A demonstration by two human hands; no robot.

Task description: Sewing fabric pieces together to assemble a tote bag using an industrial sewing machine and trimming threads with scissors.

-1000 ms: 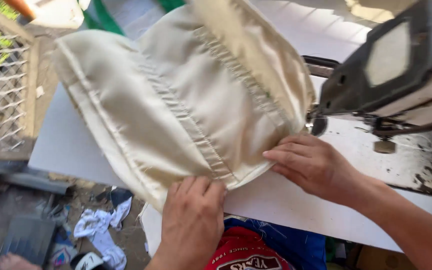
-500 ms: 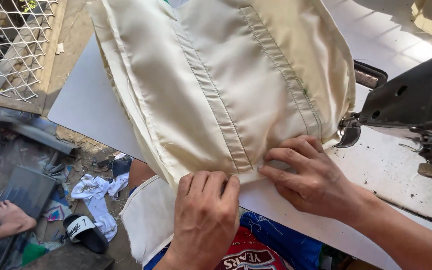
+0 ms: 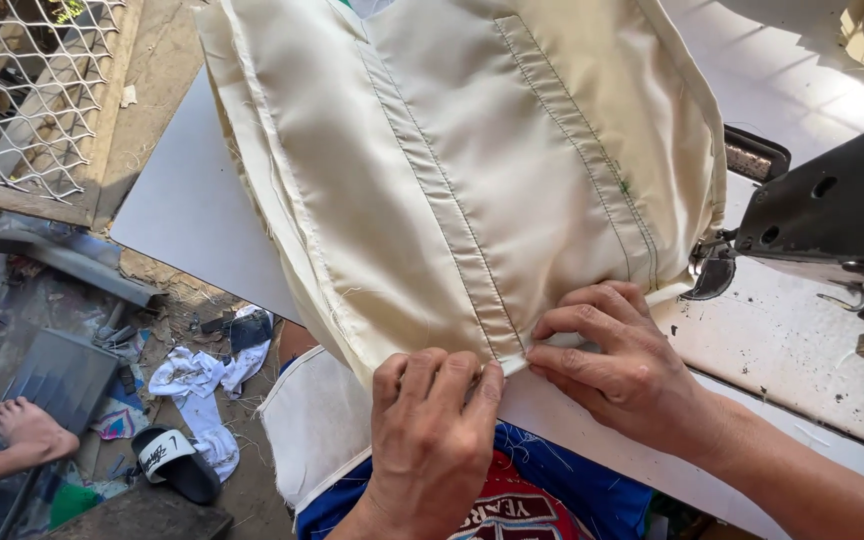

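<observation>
A large cream fabric piece [image 3: 452, 170] with stitched seam bands lies over the white sewing table [image 3: 182, 210]. My left hand [image 3: 432, 430] pinches its folded near hem at the table's front edge. My right hand [image 3: 617, 365] presses and grips the same hem just to the right, fingertips almost touching the left hand's. The fabric's right edge runs under the presser foot [image 3: 707, 270] of the dark sewing machine [image 3: 832, 215].
The machine's worn white bed [image 3: 802, 350] is at the right. Below left is a dirt floor with cloth scraps [image 3: 197, 385], a black slipper [image 3: 172, 460], another person's foot [image 3: 22, 430], and a wire mesh fence [image 3: 22, 90].
The view has shifted and closed in; the fabric has been drawn toward me and to the right. Both hands have come closer together on the near hem.
</observation>
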